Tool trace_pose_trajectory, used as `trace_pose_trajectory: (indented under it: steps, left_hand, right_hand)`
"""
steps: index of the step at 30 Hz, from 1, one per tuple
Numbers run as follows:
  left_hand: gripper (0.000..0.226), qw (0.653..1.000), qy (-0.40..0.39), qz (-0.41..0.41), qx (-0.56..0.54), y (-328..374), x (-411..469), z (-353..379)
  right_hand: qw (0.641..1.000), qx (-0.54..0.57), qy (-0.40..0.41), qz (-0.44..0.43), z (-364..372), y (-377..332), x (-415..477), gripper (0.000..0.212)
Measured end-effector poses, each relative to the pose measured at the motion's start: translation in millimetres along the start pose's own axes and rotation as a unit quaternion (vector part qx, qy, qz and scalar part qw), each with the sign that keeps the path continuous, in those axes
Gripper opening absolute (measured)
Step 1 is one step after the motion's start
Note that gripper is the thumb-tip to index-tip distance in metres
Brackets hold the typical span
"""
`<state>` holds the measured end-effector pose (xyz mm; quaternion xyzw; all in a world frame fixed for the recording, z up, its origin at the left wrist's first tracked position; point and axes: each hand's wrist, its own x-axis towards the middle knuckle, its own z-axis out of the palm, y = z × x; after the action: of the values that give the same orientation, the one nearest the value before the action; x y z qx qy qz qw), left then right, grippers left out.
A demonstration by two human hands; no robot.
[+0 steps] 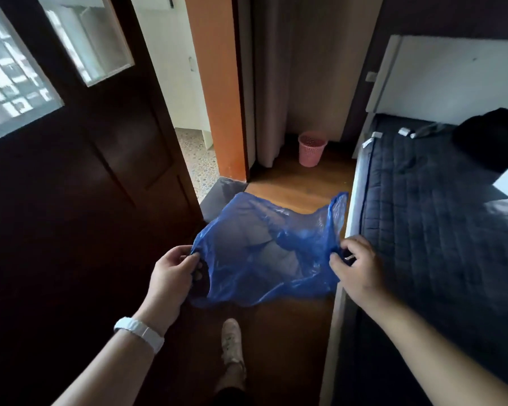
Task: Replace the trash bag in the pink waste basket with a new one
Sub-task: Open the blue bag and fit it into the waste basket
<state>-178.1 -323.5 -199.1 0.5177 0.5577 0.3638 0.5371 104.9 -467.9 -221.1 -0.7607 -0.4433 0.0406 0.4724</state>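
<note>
Left hand [173, 266] and right hand [354, 263] each pinch blue bag [261, 253] rim, spreading mouth for fitting. Pink waste basket [312, 148] well apart, in floor corner by curtain [272, 83], apparently unlined.

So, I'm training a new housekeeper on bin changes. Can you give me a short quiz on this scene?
1. True or false: both the left hand and the right hand grip the blue bag.
2. Where is the pink basket? A in the doorway; B on the floor by the curtain; C at the person's foot.
3. Fill in: the bed lies on the person's ___ side.
Key: 1 true; 2 B; 3 right.
</note>
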Motion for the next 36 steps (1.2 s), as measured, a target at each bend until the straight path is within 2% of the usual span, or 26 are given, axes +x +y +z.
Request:
trace_pose_trajectory:
  steps: [2, 5, 8, 11, 14, 17, 20, 24, 26, 32, 36]
  left_hand:
    - [0.007, 0.999, -0.001, 0.025, 0.027, 4.2, 36.5, 23.4]
    - [0.006, 0.991, -0.018, 0.090, 0.093, 11.5, 98.0, 56.6]
    - [0.006, 0.963, -0.071, 0.186, 0.182, 26.3, 162.3, 87.0]
    - [0.012, 0.937, -0.134, 0.252, 0.201, 42.2, 218.0, 113.2]
    - [0.025, 0.921, -0.187, 0.296, 0.173, 59.4, 266.7, 141.4]
    - [0.015, 0.928, -0.241, 0.257, 0.122, 78.9, 306.8, 172.4]
    - [0.012, 0.942, -0.245, 0.215, 0.083, 91.4, 336.3, 201.9]
    - [0.023, 0.943, -0.259, 0.190, 0.082, 103.9, 374.2, 243.0]
    - [0.029, 0.945, -0.255, 0.186, 0.087, 108.9, 391.6, 268.1]
    - [0.009, 0.956, -0.224, 0.153, 0.112, 119.3, 444.3, 355.6]
    - [0.012, 0.964, -0.178, 0.139, 0.143, 145.0, 479.8, 418.0]
  right_hand:
    - [1.000, -0.007, 0.000, 0.021, 7.9, 8.8, 25.3, 0.017]
    - [0.999, -0.027, 0.008, 0.047, 25.3, 19.6, 67.3, 0.023]
    - [0.996, -0.033, 0.013, 0.082, 45.5, 29.6, 113.0, 0.026]
    - [0.991, -0.039, 0.007, 0.130, 63.3, 33.3, 156.8, 0.023]
    - [0.989, -0.036, 0.021, 0.142, 77.9, 29.9, 198.7, 0.023]
    - [0.985, -0.063, 0.031, 0.156, 86.8, 30.3, 234.1, 0.023]
    - [0.983, -0.052, 0.040, 0.170, 90.9, 41.4, 263.0, 0.019]
    - [0.980, -0.048, 0.047, 0.187, 87.8, 67.1, 306.3, 0.018]
    - [0.979, -0.044, 0.040, 0.194, 87.3, 87.1, 329.2, 0.019]
    - [0.977, -0.013, 0.026, 0.210, 91.4, 161.3, 424.0, 0.018]
    - [0.974, 0.024, 0.003, 0.226, 73.9, 202.9, 497.8, 0.016]
